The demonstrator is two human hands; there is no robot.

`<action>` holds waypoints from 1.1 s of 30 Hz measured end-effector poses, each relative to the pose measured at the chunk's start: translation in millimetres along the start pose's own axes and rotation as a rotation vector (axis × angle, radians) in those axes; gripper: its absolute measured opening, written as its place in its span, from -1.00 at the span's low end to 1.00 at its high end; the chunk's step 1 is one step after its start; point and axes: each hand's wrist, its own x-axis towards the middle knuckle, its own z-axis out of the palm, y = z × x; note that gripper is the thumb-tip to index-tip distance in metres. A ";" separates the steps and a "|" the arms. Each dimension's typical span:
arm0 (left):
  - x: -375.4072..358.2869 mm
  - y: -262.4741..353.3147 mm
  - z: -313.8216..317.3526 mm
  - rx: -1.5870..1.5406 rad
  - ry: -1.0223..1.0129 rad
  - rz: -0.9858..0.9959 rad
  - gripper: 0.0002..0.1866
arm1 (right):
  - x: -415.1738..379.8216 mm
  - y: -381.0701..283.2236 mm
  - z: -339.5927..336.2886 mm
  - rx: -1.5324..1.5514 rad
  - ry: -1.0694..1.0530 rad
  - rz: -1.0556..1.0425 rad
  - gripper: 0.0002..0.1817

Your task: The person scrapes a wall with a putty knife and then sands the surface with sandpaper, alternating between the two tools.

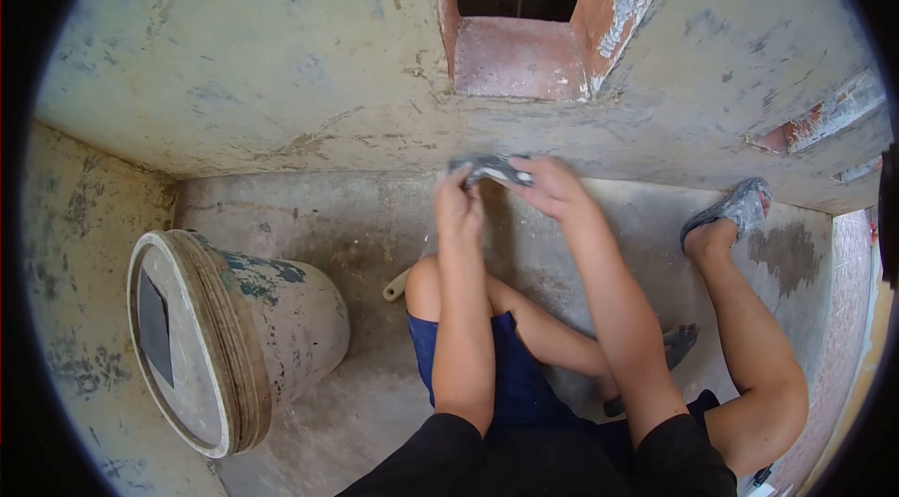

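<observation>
Both my hands are raised in front of the wall's lower edge, on a dark grey piece of sandpaper [487, 168] that bends between them and has pale patches. My left hand [458, 205] pinches its left end. The fingers of my right hand [551, 184] are closed on the right end, thumb side up. Motion blurs the sheet's left part. Near my left knee, a cream handle with a hole [395, 288] lies on the floor; the knee hides its other end.
At left, a paint-stained bucket [300, 310] has a dark square sheet [154, 330] on its lid. The patchy wall [281, 57] holds a reddish-framed opening [520, 57]. My sandalled foot [735, 211] rests near the wall on the right, on the concrete floor [365, 216].
</observation>
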 end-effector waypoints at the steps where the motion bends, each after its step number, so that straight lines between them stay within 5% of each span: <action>1: -7.3 9.2 4.1 -0.043 -0.018 0.115 -0.77 | 1.9 4.7 16.6 0.085 -0.008 -0.020 -0.75; 10: -26.0 -62.5 34.7 0.108 -0.065 0.002 -0.65 | -30.2 11.8 -61.4 0.382 0.177 -0.156 -0.75; 17: -16.9 3.7 15.0 0.018 -0.028 0.131 -0.78 | 0.8 21.4 18.8 0.466 -0.010 -0.083 -0.76; 20: -19.0 4.0 18.6 0.026 -0.072 0.152 -0.76 | -6.3 11.5 23.5 0.472 0.088 -0.066 -0.76; 26: -29.1 -72.6 43.0 0.122 -0.118 -0.072 -0.67 | -40.6 -3.0 -83.9 0.413 0.239 -0.159 -0.75; 33: -27.2 -7.8 26.6 0.068 -0.053 0.122 -0.70 | 2.1 23.3 -6.9 0.501 0.113 -0.072 -0.79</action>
